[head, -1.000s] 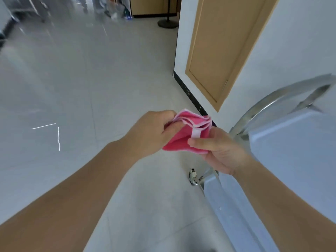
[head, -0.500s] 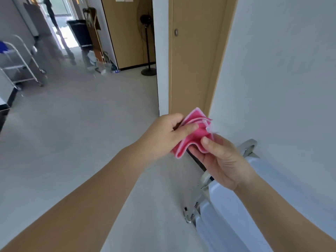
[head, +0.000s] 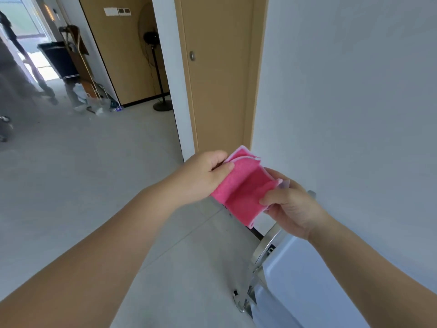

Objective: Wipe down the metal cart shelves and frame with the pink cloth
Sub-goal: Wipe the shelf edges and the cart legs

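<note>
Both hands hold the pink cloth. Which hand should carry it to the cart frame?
Right, probably: the right hand pinches the pink cloth closest to the cart's metal frame at lower right, while the left hand grips its other edge over the floor, farther away.

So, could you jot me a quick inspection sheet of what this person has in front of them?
Surface: pale tiled floor.
Job's things: pink cloth, partly folded, held in the air; cart at lower right with its metal frame, not touched by the cloth.
Clutter: bags and bottles on the floor by a black bin.
Hands: left hand and right hand each grip one side of the cloth.
Cables: nothing seen.
Surroundings: wooden door, standing fan, white wall.
</note>
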### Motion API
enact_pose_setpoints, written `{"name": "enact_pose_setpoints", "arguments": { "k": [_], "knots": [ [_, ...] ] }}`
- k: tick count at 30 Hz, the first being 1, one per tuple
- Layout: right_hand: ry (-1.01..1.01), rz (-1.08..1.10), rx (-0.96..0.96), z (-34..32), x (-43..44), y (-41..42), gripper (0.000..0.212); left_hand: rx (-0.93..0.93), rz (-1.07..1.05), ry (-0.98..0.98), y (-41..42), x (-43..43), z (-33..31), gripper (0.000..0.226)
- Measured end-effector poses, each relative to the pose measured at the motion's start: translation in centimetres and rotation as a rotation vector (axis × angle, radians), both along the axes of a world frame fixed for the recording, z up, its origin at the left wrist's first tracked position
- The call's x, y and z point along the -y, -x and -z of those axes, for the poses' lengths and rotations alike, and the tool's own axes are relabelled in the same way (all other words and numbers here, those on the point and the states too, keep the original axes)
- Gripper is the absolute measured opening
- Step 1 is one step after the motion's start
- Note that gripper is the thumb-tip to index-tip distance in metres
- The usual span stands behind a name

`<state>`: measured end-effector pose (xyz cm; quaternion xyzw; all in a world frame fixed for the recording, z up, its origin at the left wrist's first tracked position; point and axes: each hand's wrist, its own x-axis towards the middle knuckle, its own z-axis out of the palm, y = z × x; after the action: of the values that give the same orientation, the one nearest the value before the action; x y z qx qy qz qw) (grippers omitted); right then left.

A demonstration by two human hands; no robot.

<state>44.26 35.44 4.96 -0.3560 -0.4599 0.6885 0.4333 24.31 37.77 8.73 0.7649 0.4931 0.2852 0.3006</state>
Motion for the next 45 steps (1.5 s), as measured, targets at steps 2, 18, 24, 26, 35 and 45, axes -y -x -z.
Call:
{"name": "enact_pose_setpoints", "arguments": {
  "k": [2, 18, 24, 26, 35, 45],
  "knots": [
    [0.018, 0.081, 0.053, 0.6, -1.6, 0.7, 0.064, -0.044, 0.008, -0.029, 1.2, -2.5, 0.6, 0.029],
    [0.143, 0.53, -0.099, 3.4, -11.2, 9.4, 0.056, -0.087, 0.408, 0.145, 7.2, -21.8, 4.7, 0.039],
    [0.119, 0.674, -0.159, 7.0, -13.7, 7.1, 0.046, -0.039, 0.786, 0.448, 1.7, -24.9, 8.1, 0.037],
    [0.145, 0.723, -0.159, 8.4, -14.8, 5.8, 0.049, -0.015, 0.803, 0.51, -0.2, -26.0, 9.1, 0.029],
    [0.179, 1.038, 0.323, 11.1, -20.4, 2.1, 0.048, -0.087, 0.803, 0.459, -6.7, -32.6, 11.9, 0.011],
    [0.357, 1.08, 0.767, 18.2, -23.6, 0.3, 0.058, -0.326, 1.201, 0.388, -13.6, -40.3, 19.2, 0.026]
  ]
}}
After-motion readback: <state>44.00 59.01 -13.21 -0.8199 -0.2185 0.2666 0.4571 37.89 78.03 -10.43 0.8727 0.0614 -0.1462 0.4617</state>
